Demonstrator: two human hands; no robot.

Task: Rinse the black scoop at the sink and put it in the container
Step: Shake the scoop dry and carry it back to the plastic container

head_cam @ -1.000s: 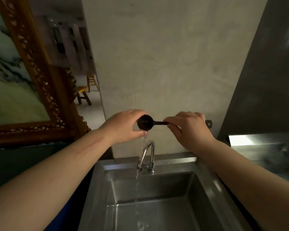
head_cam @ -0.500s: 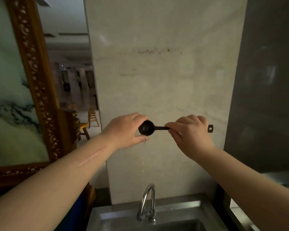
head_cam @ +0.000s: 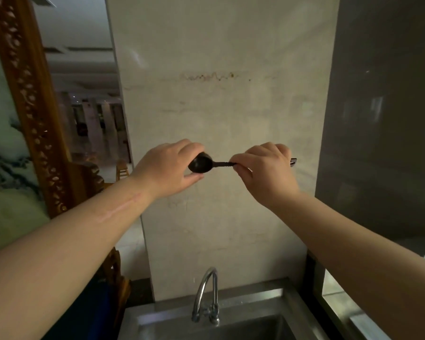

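Observation:
I hold the black scoop (head_cam: pixel 200 164) level in front of the pale wall, well above the tap (head_cam: pixel 206 294). My right hand (head_cam: pixel 264 171) pinches its thin handle, whose far end pokes out past my knuckles. My left hand (head_cam: pixel 167 168) wraps around the round bowl, fingers on top and thumb under it. The steel sink (head_cam: pixel 255 303) shows only its back rim at the bottom edge. No water runs from the tap. No container is in view.
A carved wooden frame (head_cam: pixel 32 114) around a pale painted panel stands at the left. A dark panel (head_cam: pixel 383 119) fills the right side. A steel counter edge (head_cam: pixel 339 307) runs beside the sink at lower right.
The view has tilted upward, so the sink has dropped to the bottom edge. Both hands keep hold of the scoop, now seen higher above the tap. The falling drips have stopped.

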